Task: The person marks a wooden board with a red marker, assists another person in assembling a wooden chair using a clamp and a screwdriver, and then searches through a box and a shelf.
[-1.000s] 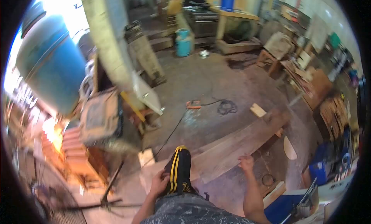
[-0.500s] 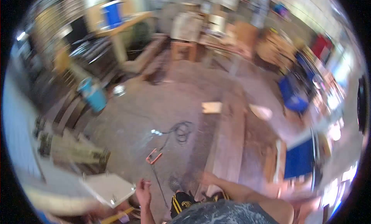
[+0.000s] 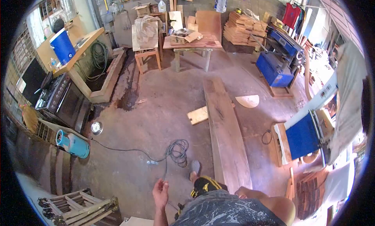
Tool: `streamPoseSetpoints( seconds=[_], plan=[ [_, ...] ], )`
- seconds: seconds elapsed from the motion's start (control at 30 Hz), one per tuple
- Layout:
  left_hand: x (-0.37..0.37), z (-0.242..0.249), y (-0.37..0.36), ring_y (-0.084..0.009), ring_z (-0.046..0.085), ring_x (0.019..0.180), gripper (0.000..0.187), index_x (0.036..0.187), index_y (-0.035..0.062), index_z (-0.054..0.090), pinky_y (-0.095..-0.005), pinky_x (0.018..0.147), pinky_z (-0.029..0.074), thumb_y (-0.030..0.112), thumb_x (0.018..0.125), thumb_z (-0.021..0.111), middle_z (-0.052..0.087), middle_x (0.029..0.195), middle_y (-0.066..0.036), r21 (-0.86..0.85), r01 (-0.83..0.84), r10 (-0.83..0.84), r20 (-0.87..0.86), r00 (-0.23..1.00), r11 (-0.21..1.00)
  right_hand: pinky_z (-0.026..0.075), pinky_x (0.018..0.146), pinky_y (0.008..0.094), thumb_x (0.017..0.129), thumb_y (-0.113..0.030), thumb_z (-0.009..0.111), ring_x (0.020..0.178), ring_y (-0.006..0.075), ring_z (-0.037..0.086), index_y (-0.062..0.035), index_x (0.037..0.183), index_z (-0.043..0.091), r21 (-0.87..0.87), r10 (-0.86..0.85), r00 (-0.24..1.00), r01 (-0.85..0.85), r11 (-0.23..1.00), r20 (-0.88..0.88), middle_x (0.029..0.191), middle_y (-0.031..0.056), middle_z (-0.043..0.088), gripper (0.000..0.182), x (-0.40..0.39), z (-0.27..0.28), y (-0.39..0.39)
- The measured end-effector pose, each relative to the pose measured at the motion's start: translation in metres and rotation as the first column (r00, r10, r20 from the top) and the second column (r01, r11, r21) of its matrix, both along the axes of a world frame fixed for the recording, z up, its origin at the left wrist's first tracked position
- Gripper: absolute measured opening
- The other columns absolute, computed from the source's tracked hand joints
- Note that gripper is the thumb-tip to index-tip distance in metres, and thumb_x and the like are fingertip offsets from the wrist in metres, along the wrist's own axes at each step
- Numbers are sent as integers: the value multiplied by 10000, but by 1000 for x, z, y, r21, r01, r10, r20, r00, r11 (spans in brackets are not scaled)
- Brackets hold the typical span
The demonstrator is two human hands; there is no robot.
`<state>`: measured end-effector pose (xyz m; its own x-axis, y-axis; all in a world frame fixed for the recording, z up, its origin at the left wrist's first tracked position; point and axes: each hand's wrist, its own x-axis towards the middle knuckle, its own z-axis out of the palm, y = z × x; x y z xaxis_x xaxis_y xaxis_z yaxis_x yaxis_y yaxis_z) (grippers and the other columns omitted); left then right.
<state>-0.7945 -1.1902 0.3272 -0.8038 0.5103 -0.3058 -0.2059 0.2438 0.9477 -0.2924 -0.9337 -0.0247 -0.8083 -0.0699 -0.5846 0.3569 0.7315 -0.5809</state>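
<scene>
My left hand [image 3: 160,193] is raised at the lower middle, its fingers loosely bent and apart, with nothing visible in it. It appears over the floor near a dark cable [image 3: 176,152] that lies partly coiled. My right hand [image 3: 242,192] is low in front of my body, mostly covered by my shirt and forearm; its fingers do not show. Nearest to it in the picture is the lower end of a long wooden plank [image 3: 228,136] lying on the floor. A short pale board [image 3: 197,116] sits against the plank's left edge.
A teal gas cylinder [image 3: 74,145] lies at left, below a black stove [image 3: 64,99]. Folded wooden frames [image 3: 80,205] are at lower left. A low wooden table [image 3: 192,42] stands ahead. Blue machines [image 3: 273,70] and a half-round board [image 3: 248,101] are on the right.
My view has shifted and steadied, so the cylinder and coil appear lower. An orange-red object on the floor by the cable no longer shows. My right hand appears farther right, more hidden.
</scene>
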Motion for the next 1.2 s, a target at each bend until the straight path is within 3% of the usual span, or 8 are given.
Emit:
streamPoseSetpoints(
  seconds=[0.07, 0.23, 0.33, 0.47, 0.57, 0.73, 0.87, 1.2],
  plan=[
    [-34, -6, 47, -150, 594, 938, 436, 1245, -88, 473, -280, 826, 482, 126, 894, 617, 637, 1034, -123, 33, -29, 28, 48, 998, 999, 501, 598, 378, 723, -197, 577, 659, 274, 652, -133, 932, 689, -285, -109, 985, 144, 948, 134, 760, 89, 670, 245, -43, 16, 19],
    [-135, -15, 156, -139, 603, 863, 443, 1235, -88, 475, -264, 727, 503, 164, 901, 621, 645, 1005, -111, 106, -157, 136, 183, 974, 982, 504, 640, 373, 740, -205, 564, 714, 254, 661, -99, 930, 683, 289, 106, 994, -104, 952, 9, 802, 99, 673, 248, -250, -13, 150],
    [-186, -3, 225, -146, 607, 859, 395, 1207, -84, 506, -269, 771, 492, 143, 903, 617, 649, 1000, -112, 86, -49, 46, 39, 998, 995, 513, 546, 365, 774, -288, 558, 622, 233, 641, -16, 1022, 637, -148, -860, 374, 927, 344, 347, 892, 208, 663, 377, -419, 74, 226],
    [-263, -16, 296, -144, 605, 856, 361, 1183, -70, 536, -273, 772, 491, 137, 899, 621, 653, 998, -111, 43, 4, -5, 25, 1000, 999, 535, 609, 325, 832, -356, 535, 634, 221, 639, -61, 1152, 612, -98, -677, 715, 696, 711, 172, 848, 140, 678, 442, -566, 109, 331],
    [-320, -49, 344, -149, 606, 868, 365, 1184, -65, 539, -282, 776, 491, 142, 896, 627, 652, 1006, -110, 36, -10, 6, 111, 994, 999, 527, 592, 340, 850, -394, 545, 598, 231, 627, -85, 1214, 593, 22, -497, 679, 602, 798, -540, 766, 135, 672, 480, -638, 63, 391],
    [-435, -83, 453, -156, 613, 857, 397, 1188, -69, 535, -285, 787, 493, 170, 889, 642, 656, 1000, -127, -38, 40, -31, 211, 977, 998, 475, 465, 319, 863, -389, 574, 572, 168, 595, -115, 1198, 590, -130, -724, 685, 728, 673, 82, 697, 90, 634, 433, -698, 148, 473],
    [-570, -96, 573, -185, 626, 878, 435, 1185, -59, 555, -319, 821, 494, 232, 878, 658, 659, 1007, -151, -124, 163, -159, 42, 986, 979, 521, 562, 341, 870, -343, 562, 709, 195, 644, -124, 1109, 626, 80, -717, 251, 916, 394, 650, 916, 79, 656, 330, -643, 76, 510],
    [-782, 25, 977, -149, 649, 823, 303, 1089, -16, 632, -283, 753, 504, 184, 862, 654, 687, 905, -118, -86, 469, -448, -486, 751, 879, 490, 738, 509, 834, -276, 598, 904, 294, 626, -140, 1180, 577, -36, -571, -287, 872, -488, 769, 1012, 101, 658, 372, -697, 71, 641]
  ],
)
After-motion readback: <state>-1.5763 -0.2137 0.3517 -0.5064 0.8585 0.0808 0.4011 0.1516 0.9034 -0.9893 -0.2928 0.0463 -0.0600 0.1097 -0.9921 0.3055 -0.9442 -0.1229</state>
